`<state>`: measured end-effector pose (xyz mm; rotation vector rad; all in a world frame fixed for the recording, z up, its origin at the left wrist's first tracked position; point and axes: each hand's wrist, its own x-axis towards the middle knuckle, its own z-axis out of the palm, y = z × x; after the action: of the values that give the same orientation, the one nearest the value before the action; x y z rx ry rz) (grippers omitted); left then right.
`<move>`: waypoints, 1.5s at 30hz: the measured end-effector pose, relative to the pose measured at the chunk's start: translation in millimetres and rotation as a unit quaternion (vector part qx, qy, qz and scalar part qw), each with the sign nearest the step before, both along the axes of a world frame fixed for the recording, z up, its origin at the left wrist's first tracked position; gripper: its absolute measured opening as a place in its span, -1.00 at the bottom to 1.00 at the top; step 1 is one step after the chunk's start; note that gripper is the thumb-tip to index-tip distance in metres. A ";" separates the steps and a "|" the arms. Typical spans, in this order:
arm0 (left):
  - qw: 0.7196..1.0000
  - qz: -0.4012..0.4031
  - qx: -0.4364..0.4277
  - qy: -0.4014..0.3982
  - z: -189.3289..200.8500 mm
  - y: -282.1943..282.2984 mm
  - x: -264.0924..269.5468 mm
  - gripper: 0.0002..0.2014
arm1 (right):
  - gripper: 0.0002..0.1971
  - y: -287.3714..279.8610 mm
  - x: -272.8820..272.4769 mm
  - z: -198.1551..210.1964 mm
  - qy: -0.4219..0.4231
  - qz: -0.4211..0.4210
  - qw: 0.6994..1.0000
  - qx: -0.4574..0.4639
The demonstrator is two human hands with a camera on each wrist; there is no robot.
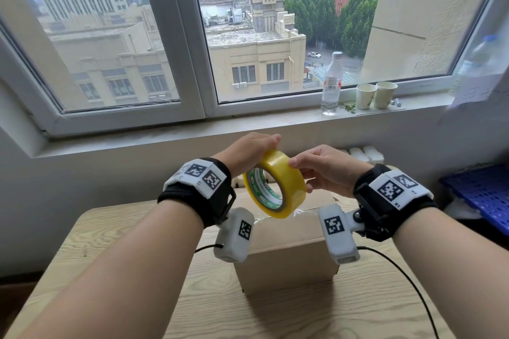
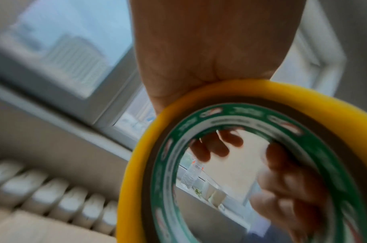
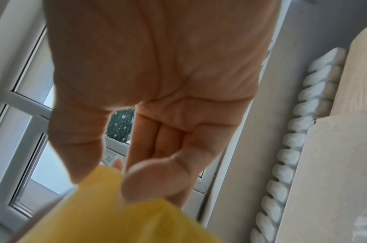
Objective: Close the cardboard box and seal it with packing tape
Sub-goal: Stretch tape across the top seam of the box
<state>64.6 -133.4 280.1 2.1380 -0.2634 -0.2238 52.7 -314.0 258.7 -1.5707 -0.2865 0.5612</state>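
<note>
A yellow packing tape roll [image 1: 286,187] with a green-printed core is held up in the air above the cardboard box [image 1: 289,250]. My left hand [image 1: 249,150] grips the roll from the top, and its fingers [image 2: 215,144] curl over the far rim, seen through the core. My right hand [image 1: 319,170] holds the roll's right side, thumb and fingertip [image 3: 149,179] pressed on the yellow outer face [image 3: 116,213]. The box stands on the wooden table [image 1: 124,297] under my wrists. Its top is mostly hidden by the roll and the wrist cameras.
A water bottle [image 1: 332,82] and two paper cups [image 1: 376,95] stand on the windowsill at the back right. A white radiator [image 1: 363,154] runs behind the table. A blue crate [image 1: 484,195] sits at the right. Thin cables trail over the table.
</note>
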 end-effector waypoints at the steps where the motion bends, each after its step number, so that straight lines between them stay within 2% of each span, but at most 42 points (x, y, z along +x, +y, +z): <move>1: 0.999 0.023 -0.028 0.021 -1.2 3.7 0.2 -0.62 | -0.82 -0.5 -0.8 0.1 0.005 -0.001 1.000 0.006; 4: 0.995 0.053 -0.063 0.064 -5.3 9.2 -2.7 -0.61 | -0.81 1.0 -3.3 0.5 0.007 0.000 1.000 0.001; 8: 0.997 0.042 -0.053 0.045 -0.9 5.2 -6.5 -0.65 | -0.75 4.1 -5.0 3.7 -0.003 -0.004 1.000 -0.019; 14: 0.997 0.035 -0.054 0.037 7.0 6.6 -10.9 -0.65 | -0.73 4.6 -8.6 9.3 0.013 -0.007 1.000 0.001; 19: 0.999 0.018 -0.024 0.031 9.4 5.7 -16.1 -0.65 | -0.65 6.8 -13.0 10.4 0.004 -0.007 1.000 -0.015; 28: 0.999 -0.021 0.020 0.014 9.0 3.0 -19.3 -0.60 | -0.73 6.3 -18.9 10.8 0.015 0.002 1.000 -0.016; 35: 0.999 -0.027 0.047 0.001 10.4 3.0 -21.4 -0.61 | -0.62 8.2 -22.9 10.9 0.014 0.004 1.000 -0.017; 41: 0.997 -0.029 0.065 -0.012 8.5 3.6 -21.9 -0.62 | -0.67 7.8 -22.8 9.1 0.020 0.011 1.000 -0.016; 45: 0.996 -0.023 0.090 -0.015 3.3 4.3 -17.9 -0.61 | -0.72 10.1 -21.1 7.5 -0.003 0.014 0.999 -0.048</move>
<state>46.7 -129.1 283.4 2.3161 -0.3213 -0.2502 31.6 -303.8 266.2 -1.6636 -0.2890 0.6000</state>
